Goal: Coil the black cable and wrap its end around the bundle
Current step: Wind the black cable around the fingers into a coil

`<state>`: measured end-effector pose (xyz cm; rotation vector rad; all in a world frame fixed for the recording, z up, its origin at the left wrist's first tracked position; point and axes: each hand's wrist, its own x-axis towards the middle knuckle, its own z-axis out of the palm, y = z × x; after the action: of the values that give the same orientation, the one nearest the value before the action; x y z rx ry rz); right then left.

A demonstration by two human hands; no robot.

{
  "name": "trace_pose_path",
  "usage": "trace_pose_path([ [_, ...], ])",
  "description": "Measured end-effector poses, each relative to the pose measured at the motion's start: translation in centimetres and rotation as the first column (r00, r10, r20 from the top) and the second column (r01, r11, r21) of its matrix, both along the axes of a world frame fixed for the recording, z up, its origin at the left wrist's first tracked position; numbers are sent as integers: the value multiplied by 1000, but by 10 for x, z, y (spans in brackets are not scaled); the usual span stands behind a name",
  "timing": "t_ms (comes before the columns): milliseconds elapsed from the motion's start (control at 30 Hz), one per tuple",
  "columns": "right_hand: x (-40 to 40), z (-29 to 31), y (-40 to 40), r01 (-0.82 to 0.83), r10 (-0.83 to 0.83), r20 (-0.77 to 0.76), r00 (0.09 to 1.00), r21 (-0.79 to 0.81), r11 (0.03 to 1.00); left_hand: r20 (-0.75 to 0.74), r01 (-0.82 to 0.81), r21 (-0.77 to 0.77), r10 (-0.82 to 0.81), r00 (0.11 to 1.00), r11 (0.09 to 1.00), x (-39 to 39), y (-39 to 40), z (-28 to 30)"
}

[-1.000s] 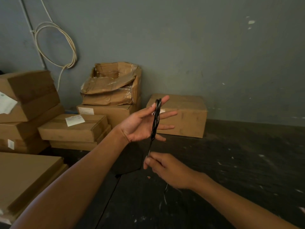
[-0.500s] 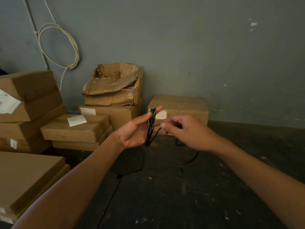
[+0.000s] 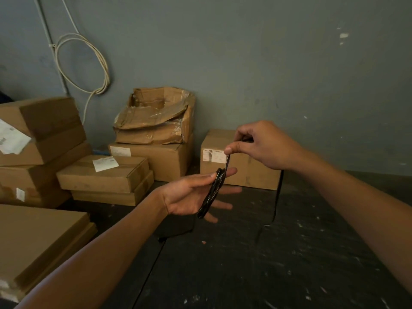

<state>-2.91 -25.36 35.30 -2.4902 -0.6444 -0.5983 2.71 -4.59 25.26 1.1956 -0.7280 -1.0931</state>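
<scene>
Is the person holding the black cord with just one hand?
No, the black cord loops round the fingers of the left hand while the right hand pinches its strand above.

Bare: left forearm (image 3: 104, 248), right forearm (image 3: 356, 206); fingers (image 3: 233, 190) slim, nails seemingly short.

The cable (image 3: 211, 195) is black with pale glints. The boxes (image 3: 104, 175) are brown with white labels. The wall (image 3: 245, 63) is grey-green.
</scene>
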Motion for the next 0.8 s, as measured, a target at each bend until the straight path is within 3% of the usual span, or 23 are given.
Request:
trace_pose_path([
  [133,7,-5,-2,-20,20,17,1000,53,998,-7,133,-65,-134,991,989,-5,-1,6],
  [467,30,-73,-12,-169,251,-139,958,435,884,17,283,-339,-294,956,897,-11,-6,24],
  [800,19,-137,21,-169,320,-282,904,450,877,5,220,-411,-239,971,885,-9,-8,36],
])
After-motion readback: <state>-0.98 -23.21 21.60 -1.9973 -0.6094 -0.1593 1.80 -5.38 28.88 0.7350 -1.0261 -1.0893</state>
